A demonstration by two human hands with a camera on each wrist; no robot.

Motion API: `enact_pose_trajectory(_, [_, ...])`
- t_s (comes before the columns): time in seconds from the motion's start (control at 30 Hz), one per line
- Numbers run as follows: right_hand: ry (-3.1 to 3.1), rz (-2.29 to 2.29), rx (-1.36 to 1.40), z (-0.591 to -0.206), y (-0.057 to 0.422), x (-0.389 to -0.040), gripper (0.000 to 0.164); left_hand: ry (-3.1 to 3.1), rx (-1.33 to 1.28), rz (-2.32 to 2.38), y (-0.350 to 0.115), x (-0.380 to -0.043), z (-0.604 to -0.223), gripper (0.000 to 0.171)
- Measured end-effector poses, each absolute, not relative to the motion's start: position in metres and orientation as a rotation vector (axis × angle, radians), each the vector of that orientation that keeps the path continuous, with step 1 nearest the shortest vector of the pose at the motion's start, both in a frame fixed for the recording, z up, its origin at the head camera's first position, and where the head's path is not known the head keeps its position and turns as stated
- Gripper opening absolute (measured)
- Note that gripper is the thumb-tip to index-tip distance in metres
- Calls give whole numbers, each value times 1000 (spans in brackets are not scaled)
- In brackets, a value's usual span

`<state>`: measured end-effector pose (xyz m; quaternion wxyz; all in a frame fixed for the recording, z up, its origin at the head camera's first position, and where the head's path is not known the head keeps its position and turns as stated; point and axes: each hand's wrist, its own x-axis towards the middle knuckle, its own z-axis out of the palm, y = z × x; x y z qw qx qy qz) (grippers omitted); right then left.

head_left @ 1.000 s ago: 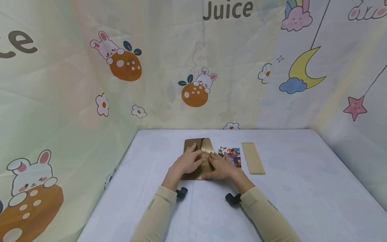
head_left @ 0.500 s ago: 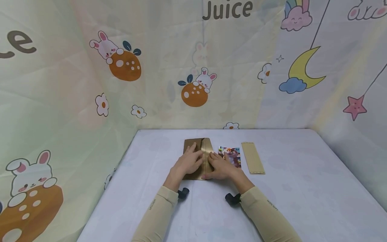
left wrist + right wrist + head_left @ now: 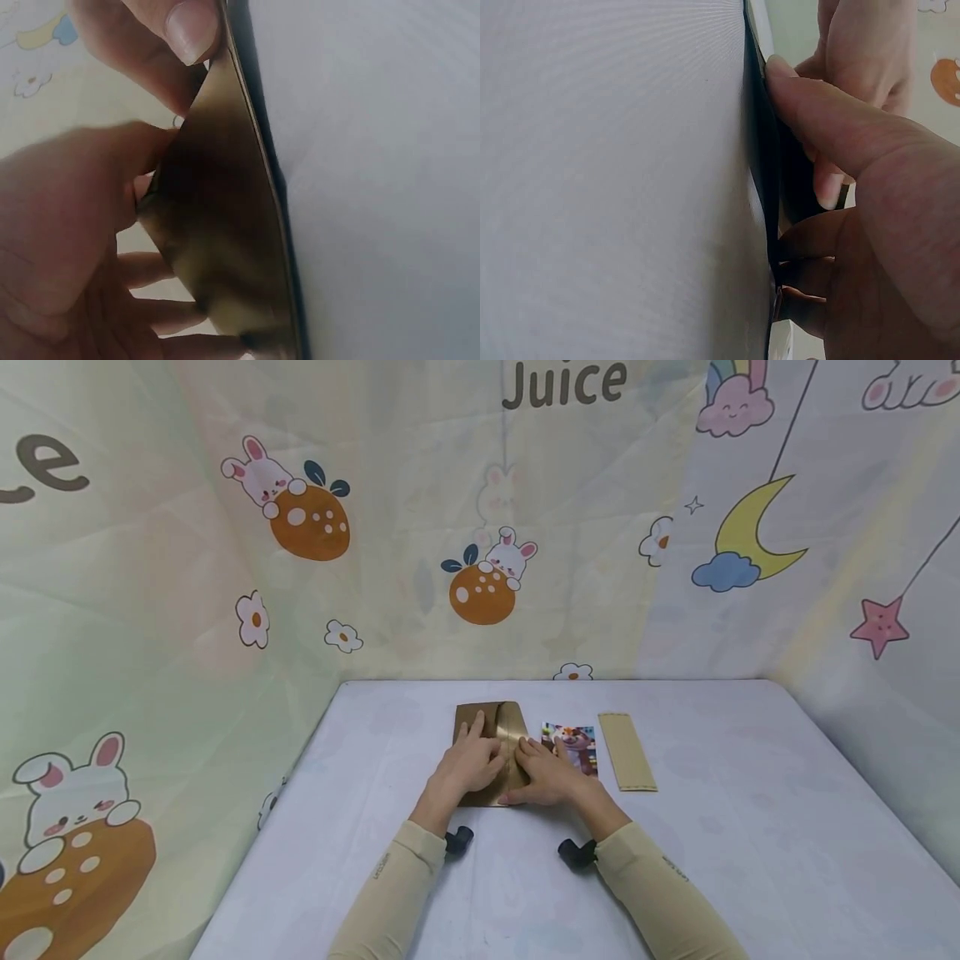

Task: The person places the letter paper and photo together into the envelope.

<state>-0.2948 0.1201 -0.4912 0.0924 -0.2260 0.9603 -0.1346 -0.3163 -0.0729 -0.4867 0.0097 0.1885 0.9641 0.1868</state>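
Observation:
A flat brown folded cover (image 3: pixel 467 717) lies on the table, with a shiny flap (image 3: pixel 512 718) along its right side. My left hand (image 3: pixel 471 766) rests on it with its index finger stretched toward the far edge. In the left wrist view the flap (image 3: pixel 217 165) slants up from the cover, and that hand's fingers reach along it. My right hand (image 3: pixel 550 775) presses on the cover's right side, its thumb spread to the near edge. The right wrist view shows the right thumb (image 3: pixel 817 105) on the cover's edge. The cover's middle is partly hidden under both hands.
A colourful picture card (image 3: pixel 577 745) lies right of the cover, partly under my right hand. Farther right is a long tan strip (image 3: pixel 628 752) with stitch-like marks at its ends. The white table (image 3: pixel 712 843) meets a printed cloth backdrop (image 3: pixel 405 568) at the back.
My left hand has shifted slightly, its wrist to the right and its index fingertip a little left and away from me. The flap's inner edge sits slightly farther left. My right hand stays in place.

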Motion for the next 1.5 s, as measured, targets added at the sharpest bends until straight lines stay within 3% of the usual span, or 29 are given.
enact_pose_trajectory(0.23, [2824,-432,-682,-492,122,-292,108,3069,570,623,-71,-318,-483,52])
enact_pose_trajectory(0.53, [2790,-421,-645,-490,122,-291,122,3197,540,701,-67,-320,-481,50])
enact_pose_trajectory(0.73, [2789,-399,-641,-490,120,-290,121,2988,617,677,-78,-323,-481,50])
enact_pose_trajectory(0.83, [2790,-403,-637,-489,120,-290,120,2867,677,677,-87,-325,-480,45])
enact_pose_trajectory(1.0, [2791,-384,-622,-488,119,-290,119,2757,756,723,-101,-326,-476,23])
enact_pose_trajectory(1.5, [2799,-364,-642,-487,119,-289,116,2629,747,797,-111,-325,-473,53])
